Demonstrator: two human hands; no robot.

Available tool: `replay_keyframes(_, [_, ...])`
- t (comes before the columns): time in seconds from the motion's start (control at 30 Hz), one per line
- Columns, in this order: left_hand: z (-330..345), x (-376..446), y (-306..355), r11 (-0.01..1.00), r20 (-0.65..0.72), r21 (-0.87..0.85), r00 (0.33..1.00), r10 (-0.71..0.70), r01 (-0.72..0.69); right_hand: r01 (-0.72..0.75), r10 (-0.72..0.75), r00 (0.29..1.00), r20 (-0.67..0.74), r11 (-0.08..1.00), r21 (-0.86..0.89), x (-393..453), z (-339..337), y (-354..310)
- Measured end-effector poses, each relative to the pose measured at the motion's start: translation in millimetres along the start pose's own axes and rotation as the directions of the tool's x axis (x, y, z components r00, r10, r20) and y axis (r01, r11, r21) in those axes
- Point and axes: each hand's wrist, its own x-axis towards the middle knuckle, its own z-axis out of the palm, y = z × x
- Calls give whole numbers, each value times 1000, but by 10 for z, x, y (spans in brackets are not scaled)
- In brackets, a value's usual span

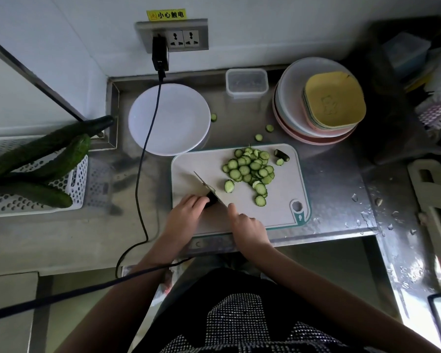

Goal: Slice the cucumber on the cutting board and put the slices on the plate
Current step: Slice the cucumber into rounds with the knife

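Note:
A pale cutting board with a teal rim lies on the steel counter. Several cucumber slices are heaped on its far half, and a dark end piece lies at its far right corner. My left hand holds down a short dark cucumber stub at the board's near left. My right hand grips the knife, index finger along the blade's back, with the blade against the stub. The white plate stands bare behind the board to the left.
Three stray slices lie on the counter beyond the board. A white basket with whole cucumbers sits at left. Stacked bowls and a clear tub stand at the back. A black cable crosses the plate.

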Motion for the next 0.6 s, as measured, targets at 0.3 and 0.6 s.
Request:
replay_keyframes(0.3, [-15,1,-18,999,-17,-9,999,51,-52,12,-3,990,-140,998,69,-31,-38,45])
replay_keyframes(0.6, [2,20,-40,1000,44,-13,999,19,-19,64,-69,995,-75,995,-70,-53,-47,-11])
